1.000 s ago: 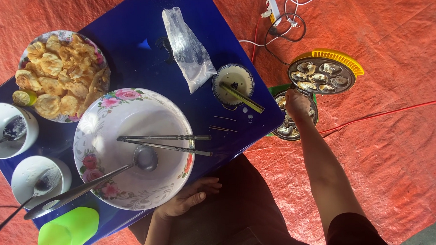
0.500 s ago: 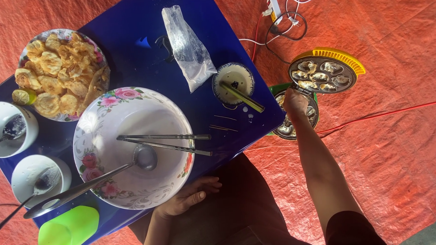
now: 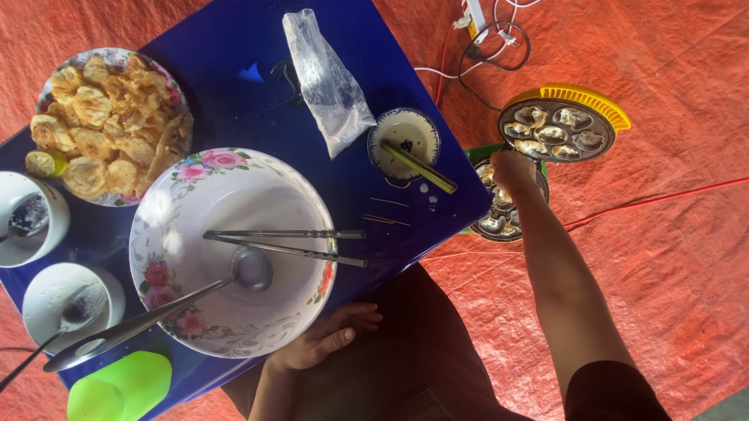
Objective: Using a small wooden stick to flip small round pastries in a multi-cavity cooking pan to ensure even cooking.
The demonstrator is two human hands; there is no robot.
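Almost nothing has shifted over the last second: the right hand point(image 3: 512, 171) is still stretched out to the round dark metal mould pan with small filled cups point(image 3: 501, 210) on the floor, at three o'clock from the table, fingers curled over its far rim, though I cannot tell whether they grip anything. The left hand point(image 3: 325, 337) still rests loosely open on the near edge of the blue plastic table point(image 3: 238, 99), just below the large white floral bowl point(image 3: 227, 257) holding a steel ladle point(image 3: 158, 313) and metal chopsticks point(image 3: 284, 243). So the work stays at the pan. A second filled mould pan on a yellow base point(image 3: 558, 129) sits at one o'clock from the right hand. At ten o'clock stands a plate of golden fried cakes point(image 3: 110, 120). An orange tarpaulin point(image 3: 683, 249) covers the ground, with white cables point(image 3: 484, 24) at twelve
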